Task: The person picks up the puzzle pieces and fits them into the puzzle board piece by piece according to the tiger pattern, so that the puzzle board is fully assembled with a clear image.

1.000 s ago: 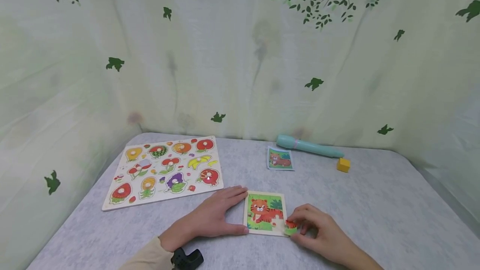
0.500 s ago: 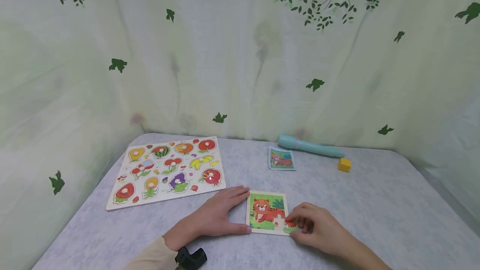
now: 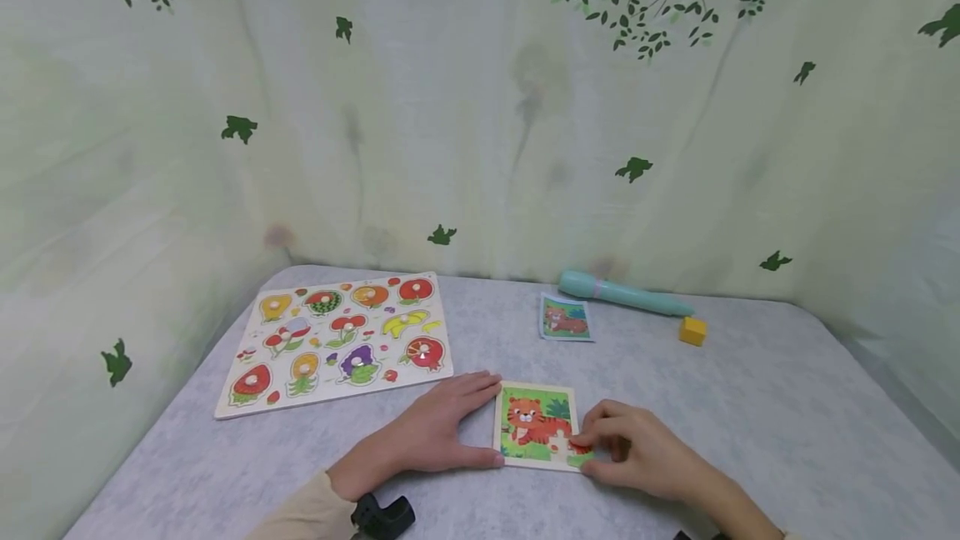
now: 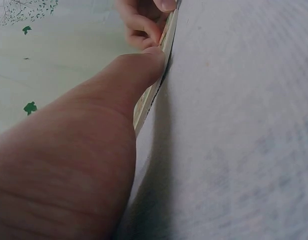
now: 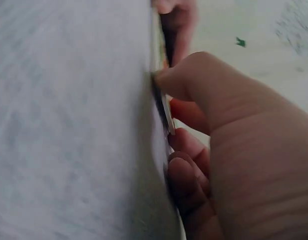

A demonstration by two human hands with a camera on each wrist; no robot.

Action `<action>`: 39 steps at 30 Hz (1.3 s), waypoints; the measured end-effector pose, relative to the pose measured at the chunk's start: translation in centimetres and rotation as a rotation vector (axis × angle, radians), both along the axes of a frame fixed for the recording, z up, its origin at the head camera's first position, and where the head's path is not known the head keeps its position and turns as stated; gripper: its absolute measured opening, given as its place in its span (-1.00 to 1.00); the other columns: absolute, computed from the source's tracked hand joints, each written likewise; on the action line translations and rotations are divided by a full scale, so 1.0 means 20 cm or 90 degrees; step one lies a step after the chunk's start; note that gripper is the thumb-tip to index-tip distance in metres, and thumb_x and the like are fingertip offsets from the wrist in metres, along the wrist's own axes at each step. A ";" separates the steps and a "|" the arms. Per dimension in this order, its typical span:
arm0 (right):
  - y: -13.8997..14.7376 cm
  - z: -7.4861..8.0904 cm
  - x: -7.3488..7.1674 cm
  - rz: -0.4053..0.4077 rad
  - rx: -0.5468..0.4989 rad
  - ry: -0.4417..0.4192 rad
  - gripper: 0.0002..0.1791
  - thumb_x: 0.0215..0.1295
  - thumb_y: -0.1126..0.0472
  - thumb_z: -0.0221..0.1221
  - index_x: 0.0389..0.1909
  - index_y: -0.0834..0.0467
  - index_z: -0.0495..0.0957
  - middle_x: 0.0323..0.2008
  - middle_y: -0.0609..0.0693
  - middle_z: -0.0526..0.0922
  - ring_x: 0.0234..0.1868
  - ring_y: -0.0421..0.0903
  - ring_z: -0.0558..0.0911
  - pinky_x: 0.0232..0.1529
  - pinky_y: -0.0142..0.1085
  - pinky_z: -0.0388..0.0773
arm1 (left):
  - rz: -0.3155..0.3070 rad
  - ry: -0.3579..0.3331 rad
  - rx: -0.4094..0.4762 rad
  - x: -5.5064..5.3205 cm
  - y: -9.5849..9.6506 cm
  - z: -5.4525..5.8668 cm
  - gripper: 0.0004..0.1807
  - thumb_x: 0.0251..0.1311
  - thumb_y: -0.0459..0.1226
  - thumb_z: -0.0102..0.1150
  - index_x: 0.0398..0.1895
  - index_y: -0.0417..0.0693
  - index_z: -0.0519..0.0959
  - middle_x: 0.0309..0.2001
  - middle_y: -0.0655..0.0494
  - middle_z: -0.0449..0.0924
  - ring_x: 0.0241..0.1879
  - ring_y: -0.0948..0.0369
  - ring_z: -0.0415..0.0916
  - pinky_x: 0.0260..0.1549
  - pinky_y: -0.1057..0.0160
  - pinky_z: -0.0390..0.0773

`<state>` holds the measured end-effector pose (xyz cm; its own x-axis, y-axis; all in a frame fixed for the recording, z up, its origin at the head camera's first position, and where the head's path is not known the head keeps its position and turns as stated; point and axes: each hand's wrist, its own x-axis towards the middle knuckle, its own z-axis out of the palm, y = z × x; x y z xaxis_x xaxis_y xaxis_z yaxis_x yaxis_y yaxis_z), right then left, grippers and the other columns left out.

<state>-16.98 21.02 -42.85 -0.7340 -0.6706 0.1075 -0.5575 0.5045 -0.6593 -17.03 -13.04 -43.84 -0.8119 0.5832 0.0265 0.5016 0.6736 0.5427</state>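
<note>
A small tiger jigsaw puzzle (image 3: pixel 533 430) in a pale wooden frame lies flat on the table. One gap shows at its lower right, with bare wood in it. My left hand (image 3: pixel 431 432) rests at the frame's left side, thumb and fingers stretched out and touching its edge. With thumb and fingertips my right hand (image 3: pixel 645 448) pinches a puzzle piece (image 3: pixel 581 456), red-striped and green, at the frame's lower right corner. The fingers partly cover that piece. In the left wrist view my left thumb (image 4: pixel 139 70) touches the frame's edge; in the right wrist view the piece's face is mostly hidden.
A white fruit peg board (image 3: pixel 315 398) lies at the left. Behind the tiger puzzle is a small picture card (image 3: pixel 566 319). A teal tapered stick (image 3: pixel 626 294) lies at the back, with a yellow cube (image 3: pixel 692 331) near its thin end.
My right hand has shifted the piece slightly left, over the frame's lower right corner, and it now lies flatter. My left hand keeps its place at the frame.
</note>
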 end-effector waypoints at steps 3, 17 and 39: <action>0.01 -0.05 -0.01 0.002 -0.026 0.044 -0.77 0.30 -0.03 0.41 -0.03 -0.24 0.76 -0.13 -0.29 0.60 -0.42 -0.38 0.48 -0.46 -0.46 0.53 | 0.002 0.000 -0.002 0.00 0.00 0.00 0.03 0.15 0.40 0.24 0.60 0.14 0.26 0.60 0.27 0.17 0.59 0.13 0.09 0.51 -0.13 0.20; -0.04 -0.08 0.03 -0.002 -0.080 0.149 -0.74 0.32 -0.01 0.40 0.01 -0.23 0.71 -0.05 -0.28 0.62 -0.44 -0.41 0.43 -0.51 -0.51 0.46 | -0.004 -0.004 -0.002 0.00 0.00 0.00 0.04 0.15 0.42 0.21 0.60 0.13 0.25 0.60 0.26 0.17 0.59 0.12 0.09 0.51 -0.14 0.20; -0.07 -0.08 0.04 0.015 -0.050 0.172 -0.86 0.38 0.01 0.34 -0.10 -0.24 0.78 -0.10 -0.33 0.61 -0.33 -0.42 0.48 -0.43 -0.52 0.52 | 0.003 0.001 -0.004 0.00 0.00 -0.01 0.04 0.14 0.43 0.22 0.60 0.14 0.26 0.59 0.27 0.19 0.59 0.13 0.10 0.51 -0.13 0.20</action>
<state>-16.26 19.65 -44.55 -0.6565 -0.6684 0.3495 -0.7288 0.4426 -0.5225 -17.10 -13.12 -43.96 -0.8142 0.5800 0.0236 0.4994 0.6792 0.5378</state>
